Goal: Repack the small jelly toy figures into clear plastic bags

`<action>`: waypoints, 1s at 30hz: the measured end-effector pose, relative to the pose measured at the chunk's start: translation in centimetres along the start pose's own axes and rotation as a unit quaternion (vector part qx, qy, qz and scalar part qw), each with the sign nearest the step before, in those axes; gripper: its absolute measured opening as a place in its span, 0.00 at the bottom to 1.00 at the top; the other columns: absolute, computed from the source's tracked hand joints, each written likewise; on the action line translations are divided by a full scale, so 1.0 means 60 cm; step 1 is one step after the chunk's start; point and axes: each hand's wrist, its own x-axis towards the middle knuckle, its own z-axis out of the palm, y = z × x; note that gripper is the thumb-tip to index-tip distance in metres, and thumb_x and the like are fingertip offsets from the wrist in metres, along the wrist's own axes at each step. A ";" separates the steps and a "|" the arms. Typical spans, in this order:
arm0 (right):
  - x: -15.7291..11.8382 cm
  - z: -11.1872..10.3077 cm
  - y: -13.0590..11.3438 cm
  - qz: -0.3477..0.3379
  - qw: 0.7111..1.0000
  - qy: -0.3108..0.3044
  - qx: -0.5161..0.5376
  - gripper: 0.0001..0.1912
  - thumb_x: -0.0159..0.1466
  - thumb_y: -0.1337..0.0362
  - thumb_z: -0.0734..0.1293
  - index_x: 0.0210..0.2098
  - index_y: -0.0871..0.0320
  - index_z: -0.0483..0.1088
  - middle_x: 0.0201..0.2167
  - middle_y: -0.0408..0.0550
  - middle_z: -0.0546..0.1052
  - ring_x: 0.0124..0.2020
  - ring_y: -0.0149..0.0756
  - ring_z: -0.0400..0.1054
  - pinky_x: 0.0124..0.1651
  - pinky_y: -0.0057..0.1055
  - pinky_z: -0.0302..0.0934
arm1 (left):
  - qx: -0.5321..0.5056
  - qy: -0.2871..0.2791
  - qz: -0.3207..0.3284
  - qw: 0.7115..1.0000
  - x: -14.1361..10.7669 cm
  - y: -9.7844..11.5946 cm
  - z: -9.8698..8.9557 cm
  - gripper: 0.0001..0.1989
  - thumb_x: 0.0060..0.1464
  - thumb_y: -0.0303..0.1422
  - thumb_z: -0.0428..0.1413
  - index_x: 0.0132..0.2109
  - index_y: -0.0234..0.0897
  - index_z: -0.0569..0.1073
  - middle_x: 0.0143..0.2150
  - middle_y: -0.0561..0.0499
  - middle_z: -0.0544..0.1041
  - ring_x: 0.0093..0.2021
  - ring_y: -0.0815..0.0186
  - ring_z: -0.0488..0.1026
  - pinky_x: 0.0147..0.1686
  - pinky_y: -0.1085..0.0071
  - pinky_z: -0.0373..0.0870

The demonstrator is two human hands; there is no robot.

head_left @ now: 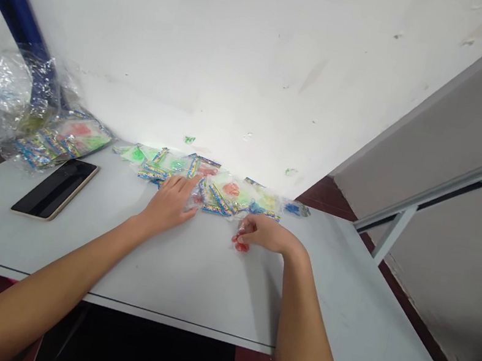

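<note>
Several small clear packets (245,197) with colourful printed strips and red, green, yellow or blue contents lie in a row along the wall side of the grey table (186,277). My left hand (171,200) rests at the near edge of this row, fingers spread, palm down, touching the packets. To its right, my right hand (262,232) pinches a small clear packet with red contents (241,245), just in front of the row. Its fingertips are closed on the packet at the table surface.
A black-screened phone (55,188) lies at the left of the table. Behind it, a large crinkled plastic bag (36,98) holds more packets. A white wall (242,69) rises behind the table, and a metal frame (447,198) stands at the right.
</note>
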 end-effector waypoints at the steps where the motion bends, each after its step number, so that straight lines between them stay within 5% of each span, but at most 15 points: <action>1: -0.001 0.000 -0.003 -0.023 1.000 -0.008 0.011 0.04 0.51 0.65 0.71 0.25 0.55 0.71 0.24 0.46 0.79 0.29 0.41 0.73 0.32 0.33 0.62 | -0.003 -0.002 -0.003 1.000 0.000 0.001 -0.001 0.34 0.57 0.36 0.54 0.68 0.35 0.54 0.48 0.42 0.73 0.52 0.52 0.65 0.54 0.57 0.61; 6: -0.002 0.010 -0.038 -0.115 0.985 -0.010 0.125 0.10 0.56 0.56 0.71 0.29 0.56 0.73 0.28 0.47 0.79 0.31 0.37 0.71 0.35 0.33 0.62 | -0.009 -0.019 0.001 1.000 -0.001 0.005 -0.001 0.35 0.56 0.36 0.55 0.68 0.35 0.54 0.50 0.41 0.72 0.53 0.51 0.65 0.55 0.57 0.60; 10: 0.019 0.047 -0.070 -0.187 0.933 0.128 0.280 0.14 0.54 0.53 0.73 0.30 0.56 0.71 0.23 0.42 0.74 0.25 0.31 0.65 0.31 0.31 0.59 | -0.011 -0.037 0.010 0.999 -0.004 0.008 0.005 0.37 0.54 0.35 0.56 0.68 0.33 0.53 0.52 0.40 0.72 0.54 0.51 0.64 0.56 0.57 0.60; 15: 0.049 0.080 -0.073 -0.164 0.888 0.253 0.348 0.15 0.53 0.52 0.73 0.30 0.56 0.72 0.23 0.41 0.73 0.23 0.29 0.62 0.29 0.30 0.58 | -0.019 -0.059 0.006 0.998 -0.006 0.010 0.010 0.39 0.55 0.36 0.56 0.69 0.34 0.50 0.51 0.41 0.72 0.54 0.51 0.65 0.56 0.55 0.60; 20: 0.053 0.077 -0.062 -0.109 0.902 0.269 0.319 0.15 0.50 0.53 0.74 0.25 0.57 0.71 0.18 0.39 0.69 0.20 0.29 0.57 0.26 0.29 0.53 | -0.027 -0.070 0.002 0.997 -0.006 0.013 0.009 0.40 0.55 0.36 0.56 0.70 0.37 0.47 0.51 0.42 0.73 0.53 0.52 0.65 0.57 0.55 0.59; 30: 0.062 0.093 -0.057 -0.141 0.921 0.302 0.201 0.14 0.55 0.51 0.70 0.29 0.57 0.72 0.24 0.44 0.75 0.25 0.33 0.63 0.29 0.30 0.56 | -0.049 -0.096 0.036 0.994 -0.009 0.031 0.012 0.40 0.54 0.34 0.56 0.70 0.37 0.47 0.52 0.42 0.73 0.53 0.52 0.67 0.56 0.56 0.60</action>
